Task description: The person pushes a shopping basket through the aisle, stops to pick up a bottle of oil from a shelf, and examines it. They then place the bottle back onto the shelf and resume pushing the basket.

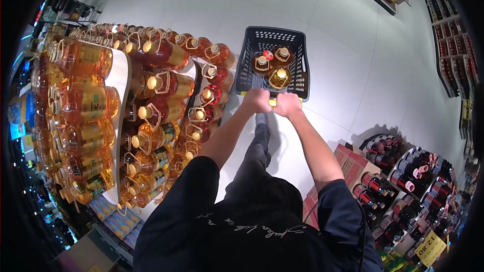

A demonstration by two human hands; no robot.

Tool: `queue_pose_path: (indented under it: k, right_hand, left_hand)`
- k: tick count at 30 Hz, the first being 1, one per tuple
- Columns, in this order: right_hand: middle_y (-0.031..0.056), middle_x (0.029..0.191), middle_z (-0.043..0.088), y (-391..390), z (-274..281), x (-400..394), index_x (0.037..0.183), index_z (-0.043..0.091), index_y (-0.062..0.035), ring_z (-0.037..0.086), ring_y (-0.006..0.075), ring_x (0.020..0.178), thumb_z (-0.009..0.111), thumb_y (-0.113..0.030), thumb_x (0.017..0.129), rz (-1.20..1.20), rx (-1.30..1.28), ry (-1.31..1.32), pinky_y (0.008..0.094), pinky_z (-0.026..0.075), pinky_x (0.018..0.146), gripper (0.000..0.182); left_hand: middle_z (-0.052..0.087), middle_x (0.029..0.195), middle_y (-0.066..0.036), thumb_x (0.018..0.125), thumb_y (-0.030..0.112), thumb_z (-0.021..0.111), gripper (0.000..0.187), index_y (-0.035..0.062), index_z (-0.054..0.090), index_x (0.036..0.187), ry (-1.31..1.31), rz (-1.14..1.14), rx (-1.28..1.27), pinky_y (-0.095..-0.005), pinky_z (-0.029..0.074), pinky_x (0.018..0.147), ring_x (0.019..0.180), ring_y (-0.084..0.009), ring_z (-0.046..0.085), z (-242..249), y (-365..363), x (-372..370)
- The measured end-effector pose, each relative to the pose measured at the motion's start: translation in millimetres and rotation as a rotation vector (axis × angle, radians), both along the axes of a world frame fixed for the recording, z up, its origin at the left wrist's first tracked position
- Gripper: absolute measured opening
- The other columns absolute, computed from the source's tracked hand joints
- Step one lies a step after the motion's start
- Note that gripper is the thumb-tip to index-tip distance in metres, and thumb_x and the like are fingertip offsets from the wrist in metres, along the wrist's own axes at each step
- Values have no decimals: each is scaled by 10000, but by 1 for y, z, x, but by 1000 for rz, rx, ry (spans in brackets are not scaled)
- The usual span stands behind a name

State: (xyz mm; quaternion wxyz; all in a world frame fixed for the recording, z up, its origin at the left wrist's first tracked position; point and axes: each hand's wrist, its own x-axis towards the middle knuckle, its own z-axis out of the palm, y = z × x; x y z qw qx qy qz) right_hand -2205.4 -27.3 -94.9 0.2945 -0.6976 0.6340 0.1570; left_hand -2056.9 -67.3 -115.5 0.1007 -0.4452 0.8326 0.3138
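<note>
Both of my hands are wrapped around the yellow-trimmed handle of a dark shopping basket cart in front of me. My left hand grips the handle's left part, and my right hand grips it a little to the right. Inside the basket, several bottles of amber liquid stand upright with their caps up; one bottle is closest to the handle. A small red round piece shows among the caps. The undersides of my fingers are hidden.
At my left, stacked shelves hold many large oil bottles with looped handles. To the right stand dark bottles, red cartons and a yellow price tag reading 12.80. Pale floor stretches ahead toward more shelves.
</note>
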Motion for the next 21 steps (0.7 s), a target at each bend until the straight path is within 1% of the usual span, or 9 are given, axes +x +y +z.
queue_pose_path:
  k: [1,4,5,8,10,13,16,20,21]
  right_hand:
    - [176,935,710,-7,-1,-2,891,726,-43,695,288,909,589,-321,751,2,11,2,385,551,815,341]
    - [187,919,705,-24,-9,-13,866,719,-33,696,300,883,570,-362,754,17,-11,7,402,551,790,377]
    - [194,908,704,-30,-12,-16,855,714,-23,695,308,875,563,-374,756,21,-2,7,410,550,781,394]
    - [207,892,700,-43,-19,-23,833,708,-14,691,321,859,559,-373,751,42,-38,29,424,548,764,397]
    - [210,870,699,-53,-17,-27,824,709,-17,688,326,855,558,-379,754,58,-22,26,424,547,756,398]
    - [204,857,699,-61,-19,-34,806,708,-25,695,322,832,560,-445,758,82,-15,23,417,547,756,448]
    - [210,853,697,-64,-14,-35,799,712,-20,686,334,851,558,-379,759,79,-20,39,427,539,754,392]
    - [208,816,695,-70,-17,-40,761,713,-20,688,345,809,564,-388,759,74,-18,22,433,539,760,397]
    - [206,796,693,-68,-11,-37,745,711,-21,691,335,794,570,-384,752,54,-86,20,431,544,750,390]
  left_hand:
    - [663,728,-218,640,296,673,283,20,682,705,42,-6,-91,-441,551,675,727,-361,683,-5,-3,-1]
    - [682,762,-210,620,259,644,255,40,716,729,87,39,-184,-405,564,728,744,-343,694,-8,-15,-7]
    - [686,744,-195,629,239,635,233,41,717,722,97,51,-194,-408,566,722,724,-336,696,-7,-19,-10]
    - [689,743,-189,636,222,631,212,47,720,716,16,59,-54,-408,566,719,726,-321,700,5,-35,-19]
    - [699,757,-173,647,219,632,218,51,729,747,-13,118,-44,-396,567,715,742,-299,706,10,-39,-25]
    - [711,799,-161,662,223,627,243,52,735,797,-53,155,-2,-378,566,713,781,-283,709,16,-44,-32]
    - [712,817,-165,667,225,624,246,54,736,803,-51,166,29,-379,566,717,792,-280,709,15,-48,-34]
    - [712,836,-170,688,228,615,248,52,737,813,-52,141,51,-385,561,745,820,-292,705,26,-59,-36]
    - [711,838,-171,689,227,616,246,53,737,814,-49,137,52,-386,559,750,824,-296,704,22,-58,-37]
